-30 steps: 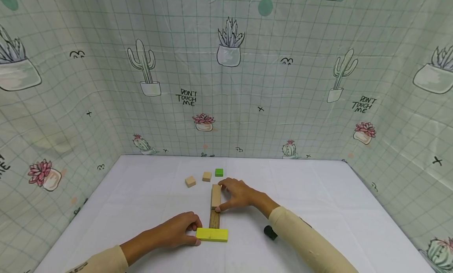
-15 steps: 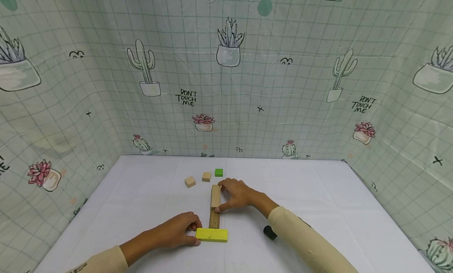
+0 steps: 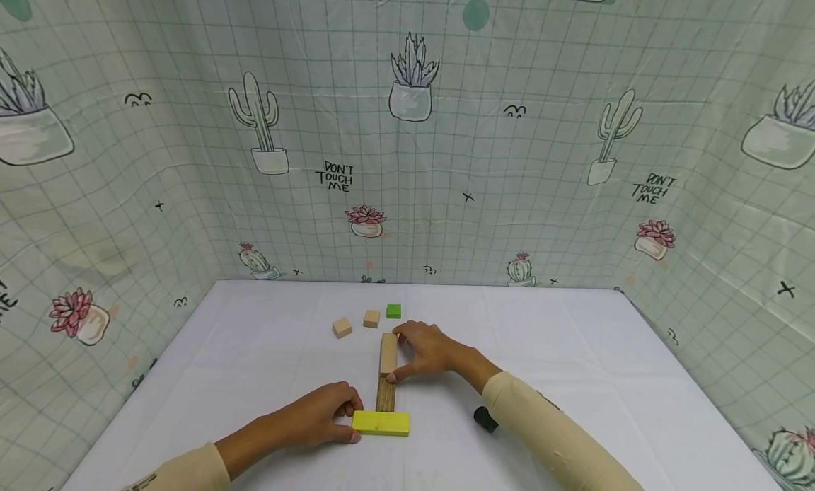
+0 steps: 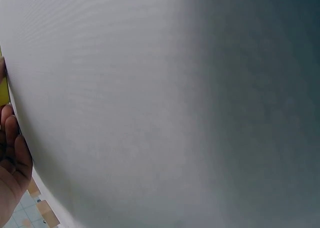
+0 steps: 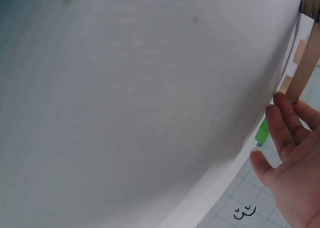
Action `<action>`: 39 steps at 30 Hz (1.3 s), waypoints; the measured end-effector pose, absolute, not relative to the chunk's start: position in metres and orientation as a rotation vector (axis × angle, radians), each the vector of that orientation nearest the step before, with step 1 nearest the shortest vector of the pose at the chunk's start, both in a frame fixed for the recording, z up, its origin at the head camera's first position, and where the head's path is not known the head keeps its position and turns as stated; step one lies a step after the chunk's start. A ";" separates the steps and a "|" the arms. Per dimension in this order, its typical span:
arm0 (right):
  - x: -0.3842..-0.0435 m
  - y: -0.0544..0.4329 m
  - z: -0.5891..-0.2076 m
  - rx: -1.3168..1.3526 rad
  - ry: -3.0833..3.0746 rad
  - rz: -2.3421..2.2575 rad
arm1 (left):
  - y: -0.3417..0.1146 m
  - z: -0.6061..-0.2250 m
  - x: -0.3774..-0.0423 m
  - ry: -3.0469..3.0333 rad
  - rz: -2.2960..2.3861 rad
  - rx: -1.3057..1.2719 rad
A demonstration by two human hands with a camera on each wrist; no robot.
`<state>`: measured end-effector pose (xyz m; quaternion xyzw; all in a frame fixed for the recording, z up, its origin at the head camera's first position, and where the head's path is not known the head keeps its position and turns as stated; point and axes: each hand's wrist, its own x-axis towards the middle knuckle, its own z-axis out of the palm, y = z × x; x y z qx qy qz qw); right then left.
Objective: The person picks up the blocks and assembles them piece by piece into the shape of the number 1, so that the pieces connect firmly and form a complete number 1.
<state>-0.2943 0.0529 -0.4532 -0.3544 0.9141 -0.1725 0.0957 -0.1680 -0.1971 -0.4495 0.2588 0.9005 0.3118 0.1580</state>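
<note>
Pale long block (image 3: 388, 354): axis fore-aft, gripped near both ends by my right hand (image 3: 429, 349). Yellow block (image 3: 380, 424): axis crosswise, left end pinched in my left hand (image 3: 321, 413).

The beige fabric left sleeve (image 3: 185, 470) bears a dark marking (image 3: 143, 482) (illegible); the beige fabric right sleeve (image 3: 554, 438), a thin dark streak (image 3: 550, 400).

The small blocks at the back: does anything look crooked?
Yes, one: the leftmost pale block sits turned at an angle, while the other pale block and the green block face nearly straight on. No damage shows.
</note>
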 end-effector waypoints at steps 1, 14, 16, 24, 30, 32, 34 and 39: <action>-0.294 0.053 -0.453 -1.052 2.710 -0.509 | -0.197 -0.449 -0.168 2.576 0.892 0.741; -0.293 0.053 -0.451 -1.059 2.717 -0.493 | -0.197 -0.447 -0.167 2.573 0.894 0.729; -0.293 0.053 -0.450 -1.056 2.720 -0.488 | -0.197 -0.447 -0.167 2.575 0.892 0.731; -0.292 0.052 -0.450 -1.054 2.727 -0.455 | -0.197 -0.449 -0.168 2.579 0.891 0.740; -0.291 0.051 -0.449 -1.040 2.719 -0.451 | -0.197 -0.451 -0.168 2.582 0.882 0.730; -0.291 0.051 -0.449 -1.042 2.720 -0.446 | -0.197 -0.451 -0.168 2.581 0.882 0.727; -0.291 0.051 -0.449 -1.044 2.721 -0.442 | -0.197 -0.450 -0.168 2.580 0.884 0.726; -0.292 0.051 -0.451 -1.053 2.730 -0.436 | -0.197 -0.452 -0.169 2.576 0.888 0.727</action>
